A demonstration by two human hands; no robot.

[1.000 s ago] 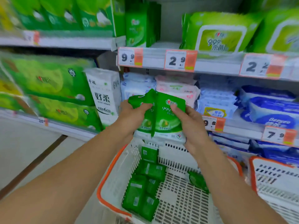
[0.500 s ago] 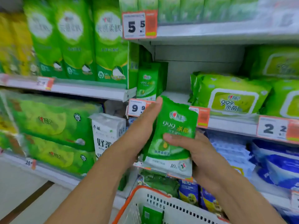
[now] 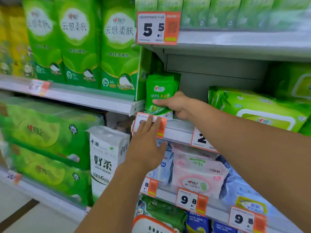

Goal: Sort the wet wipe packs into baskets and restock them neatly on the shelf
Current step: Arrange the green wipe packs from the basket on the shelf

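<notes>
Wet wipe basket [image 3: 148, 224], white with an orange rim, shows only at the bottom edge. Left hand [image 3: 146, 145] holds nothing: fingers straight, fingertips [image 3: 149, 119] over the orange price tag [image 3: 161, 126] on the shelf lip [image 3: 178, 133]. Right hand [image 3: 176, 104] grips a green wet wipe pack [image 3: 159, 95], thumb across the front, pack upright at the shelf's left end beside the tall green tissue packs [image 3: 117, 47]. Larger green wipe packs [image 3: 252, 106] lie further right on the same shelf.
</notes>
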